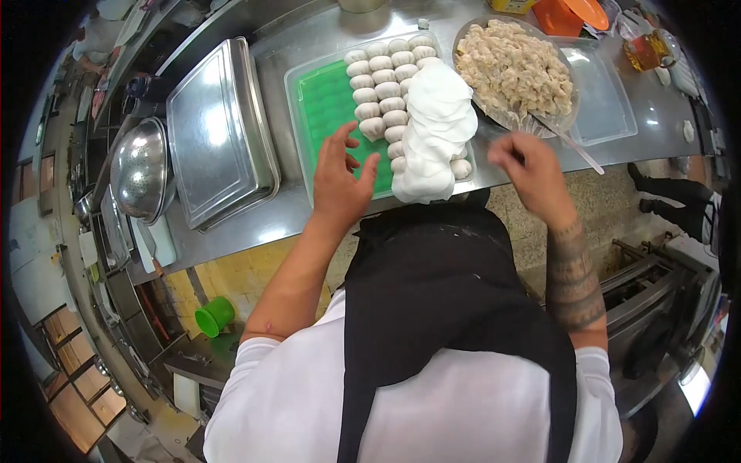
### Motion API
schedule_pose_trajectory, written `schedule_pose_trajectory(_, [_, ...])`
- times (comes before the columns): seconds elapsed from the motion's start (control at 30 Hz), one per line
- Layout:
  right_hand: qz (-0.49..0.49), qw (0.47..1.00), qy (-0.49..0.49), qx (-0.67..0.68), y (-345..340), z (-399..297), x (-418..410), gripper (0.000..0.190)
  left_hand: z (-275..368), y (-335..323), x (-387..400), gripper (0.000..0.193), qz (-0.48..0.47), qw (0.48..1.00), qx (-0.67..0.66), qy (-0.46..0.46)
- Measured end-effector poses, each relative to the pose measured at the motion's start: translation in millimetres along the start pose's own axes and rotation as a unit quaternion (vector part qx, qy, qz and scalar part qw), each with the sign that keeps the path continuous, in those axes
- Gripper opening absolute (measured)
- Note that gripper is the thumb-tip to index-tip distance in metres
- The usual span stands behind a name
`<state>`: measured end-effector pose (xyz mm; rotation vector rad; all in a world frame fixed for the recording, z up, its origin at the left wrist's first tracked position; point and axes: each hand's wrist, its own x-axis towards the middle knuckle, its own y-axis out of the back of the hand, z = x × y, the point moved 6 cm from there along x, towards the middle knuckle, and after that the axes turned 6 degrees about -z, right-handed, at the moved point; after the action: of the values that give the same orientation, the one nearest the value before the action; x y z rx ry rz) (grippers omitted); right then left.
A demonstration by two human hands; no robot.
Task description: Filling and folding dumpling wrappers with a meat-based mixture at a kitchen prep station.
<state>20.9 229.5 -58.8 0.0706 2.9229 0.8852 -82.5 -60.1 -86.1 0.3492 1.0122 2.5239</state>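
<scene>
My left hand (346,179) is over the green-bottomed plastic tray (324,110), fingers apart, just below the end of a row of pleated dumplings (372,127). Whether its fingertips touch the last dumpling, I cannot tell. Several rows of dumplings fill the tray's right part. A heap of thin white dough wrappers (440,127) lies over some of them. My right hand (529,168) is raised at the tray's right, fingers curled; whether something small is between them is hidden. Beyond it stands a wide bowl of pale, chunky filling (512,69) with a metal utensil (570,144) leaning over its rim.
A lidded steel pan (214,127) and a steel colander (139,171) stand at the left, near a knife on a white board (156,243). At the right are a clear plastic lid (599,98), an orange container (558,17) and an oil jar (648,52). Another person's legs (674,199) show far right.
</scene>
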Motion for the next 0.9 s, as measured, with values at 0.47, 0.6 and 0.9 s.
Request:
schedule_pose_trajectory(0.47, [-0.224,0.910,0.114,-0.330,-37.0,-1.9,146.3,0.006,0.4,-29.0,-33.7,0.058,-0.005,0.995,-0.094,-0.017])
schedule_pose_trajectory(0.6, [-0.250,0.903,0.130,-0.325,-36.1,5.1,152.7,0.007,-1.1,-23.3,-28.2,0.058,0.000,0.995,-0.100,0.000])
schedule_pose_trajectory(0.9, [-0.249,0.910,0.172,-0.284,-29.8,3.4,151.9,0.013,7.3,-21.0,-13.8,0.054,0.022,0.995,-0.101,0.010])
